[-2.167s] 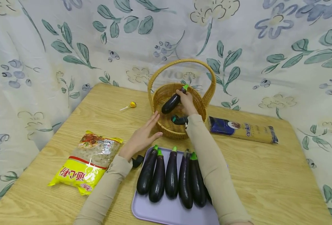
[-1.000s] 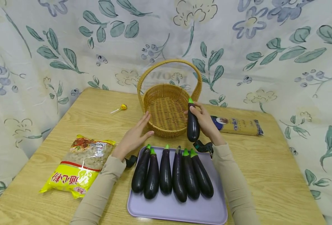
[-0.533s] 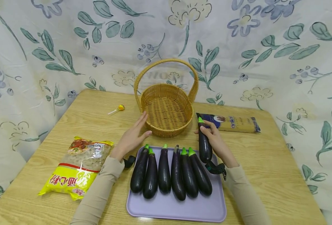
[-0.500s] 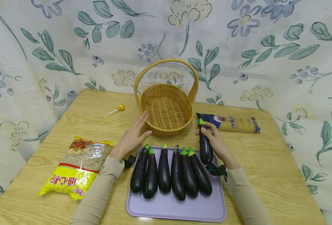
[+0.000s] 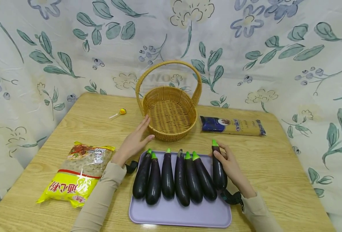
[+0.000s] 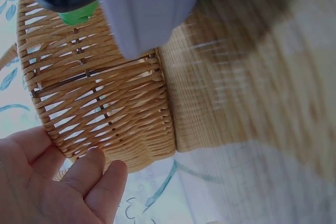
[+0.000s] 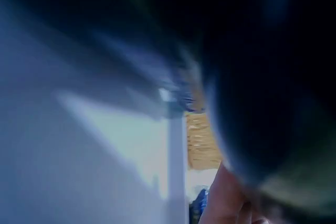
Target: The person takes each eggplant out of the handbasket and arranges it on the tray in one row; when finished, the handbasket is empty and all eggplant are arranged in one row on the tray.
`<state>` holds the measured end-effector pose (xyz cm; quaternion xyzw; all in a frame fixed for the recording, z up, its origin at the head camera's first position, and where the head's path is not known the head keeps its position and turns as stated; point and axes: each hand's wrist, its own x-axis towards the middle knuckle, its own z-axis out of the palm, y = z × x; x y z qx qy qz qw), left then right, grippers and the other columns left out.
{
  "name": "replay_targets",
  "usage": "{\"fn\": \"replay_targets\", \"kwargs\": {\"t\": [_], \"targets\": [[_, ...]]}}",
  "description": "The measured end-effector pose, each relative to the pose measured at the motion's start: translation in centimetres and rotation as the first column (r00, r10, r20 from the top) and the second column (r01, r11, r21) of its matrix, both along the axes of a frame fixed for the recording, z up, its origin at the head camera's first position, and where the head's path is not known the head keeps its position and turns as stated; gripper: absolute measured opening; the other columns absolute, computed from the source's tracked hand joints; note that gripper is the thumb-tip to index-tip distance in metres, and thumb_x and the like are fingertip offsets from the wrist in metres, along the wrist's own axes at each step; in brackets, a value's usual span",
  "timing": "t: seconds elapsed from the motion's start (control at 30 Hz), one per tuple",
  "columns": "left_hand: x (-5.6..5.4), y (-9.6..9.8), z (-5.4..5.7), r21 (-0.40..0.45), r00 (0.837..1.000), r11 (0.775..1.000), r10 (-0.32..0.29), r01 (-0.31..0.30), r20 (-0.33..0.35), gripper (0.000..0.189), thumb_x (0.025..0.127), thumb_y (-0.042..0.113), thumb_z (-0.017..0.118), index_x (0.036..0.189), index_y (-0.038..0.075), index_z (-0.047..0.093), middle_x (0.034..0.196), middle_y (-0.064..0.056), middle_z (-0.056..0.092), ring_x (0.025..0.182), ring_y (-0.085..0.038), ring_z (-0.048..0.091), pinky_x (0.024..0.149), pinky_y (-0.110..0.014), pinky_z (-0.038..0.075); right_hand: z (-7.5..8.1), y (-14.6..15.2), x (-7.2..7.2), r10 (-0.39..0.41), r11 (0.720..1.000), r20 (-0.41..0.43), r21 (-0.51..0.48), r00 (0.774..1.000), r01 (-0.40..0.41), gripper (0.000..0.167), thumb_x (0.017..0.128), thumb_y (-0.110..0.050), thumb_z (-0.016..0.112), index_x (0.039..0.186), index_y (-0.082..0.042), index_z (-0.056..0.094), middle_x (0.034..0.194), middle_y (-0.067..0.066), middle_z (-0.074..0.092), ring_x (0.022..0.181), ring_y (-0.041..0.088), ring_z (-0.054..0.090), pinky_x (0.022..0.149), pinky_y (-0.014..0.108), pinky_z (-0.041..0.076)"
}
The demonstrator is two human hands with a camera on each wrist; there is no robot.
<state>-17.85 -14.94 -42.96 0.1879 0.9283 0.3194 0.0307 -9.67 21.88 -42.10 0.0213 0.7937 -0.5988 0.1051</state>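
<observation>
In the head view my right hand [image 5: 230, 164] grips a dark eggplant [image 5: 219, 174] with a green stem, at the right end of the lilac tray [image 5: 179, 215]. Several more eggplants [image 5: 167, 178] lie side by side on that tray, stems pointing away from me. My left hand [image 5: 133, 144] has its fingers extended against the left side of the wicker basket [image 5: 171, 134], which holds nothing. The left wrist view shows the fingers [image 6: 105, 187] at the basket's woven wall [image 6: 105, 108]. Up close, the eggplant fills much of the right wrist view, dark and blurred.
A yellow pasta bag [image 5: 75, 175] lies on the left of the wooden table [image 5: 278, 180]. Behind it is a lollipop [image 5: 121, 111]. A spaghetti pack [image 5: 232, 125] lies right of the basket. A floral curtain [image 5: 107, 58] hangs along the back.
My right hand has lifted the eggplant out of the basket and brought it right and toward me, down to the tray's right end. The left hand stays at the basket.
</observation>
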Motion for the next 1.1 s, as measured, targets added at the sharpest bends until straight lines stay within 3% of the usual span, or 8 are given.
{"fn": "replay_targets", "kwargs": {"t": [0.27,0.5,0.73,0.9,1.0,1.1], "targets": [[0.0,-0.4,0.2,-0.005,1.0,1.0,0.018,-0.018,-0.009,0.076,0.1,0.047,0.047,0.157,0.029,0.0,0.166,0.001,-0.002,0.135,-0.045,0.041,0.101,-0.064,0.041,-0.9,-0.1,1.7,-0.017,0.998,-0.037,0.055,0.999,0.019,0.049,0.104,-0.021,0.046,0.147,-0.006,0.03,0.114,0.023,0.066,0.093,-0.003,0.059,0.078,0.016,0.048],[0.1,-0.5,0.2,-0.007,1.0,1.0,0.012,-0.012,-0.008,0.077,0.099,0.054,0.043,0.157,0.028,-0.001,0.166,0.002,-0.003,0.135,-0.045,0.041,0.102,-0.063,0.041,-1.0,-0.8,2.9,-0.025,0.985,-0.13,0.166,0.991,0.047,0.047,0.1,-0.015,0.053,0.143,-0.002,0.038,0.124,0.025,0.061,0.095,-0.001,0.056,0.08,0.016,0.048],[0.2,-0.4,0.1,0.006,1.0,1.0,0.005,-0.005,-0.013,0.079,0.098,0.058,0.041,0.157,0.025,0.0,0.166,-0.002,-0.001,0.14,-0.043,0.034,0.106,-0.063,0.037,-1.3,-1.0,3.5,-0.034,0.97,-0.245,0.227,0.969,0.092,0.046,0.093,-0.006,0.062,0.136,0.001,0.047,0.129,0.021,0.057,0.106,0.02,0.055,0.08,0.018,0.049],[0.2,-0.4,0.2,0.001,1.0,1.0,0.006,-0.006,-0.009,0.077,0.099,0.053,0.044,0.157,0.027,0.0,0.165,0.002,-0.003,0.142,-0.041,0.032,0.105,-0.061,0.039,-0.9,-0.3,3.4,0.023,0.954,-0.303,0.29,0.953,0.069,0.049,0.088,-0.003,0.069,0.133,0.003,0.051,0.13,0.023,0.053,0.11,0.035,0.056,0.081,0.023,0.052],[0.4,-0.4,0.6,-0.051,1.0,0.999,0.005,-0.005,-0.01,0.079,0.099,0.049,0.047,0.157,0.025,-0.001,0.165,0.0,-0.004,0.145,-0.039,0.028,0.105,-0.06,0.04,0.1,0.2,2.9,0.062,0.947,-0.285,0.319,0.956,0.034,0.049,0.091,-0.007,0.066,0.136,0.001,0.048,0.134,0.021,0.051,0.115,0.037,0.053,0.086,0.031,0.052],[1.0,-0.3,1.5,-0.16,0.999,0.987,-0.005,-0.001,-0.038,0.08,0.099,0.051,0.046,0.157,0.017,0.002,0.165,-0.009,0.0,0.146,-0.039,0.024,0.112,-0.059,0.032,1.5,0.6,2.2,0.097,0.937,-0.307,0.348,0.947,0.017,0.05,0.095,-0.012,0.062,0.14,-0.002,0.045,0.139,0.021,0.047,0.122,0.038,0.048,0.092,0.043,0.05]]}}
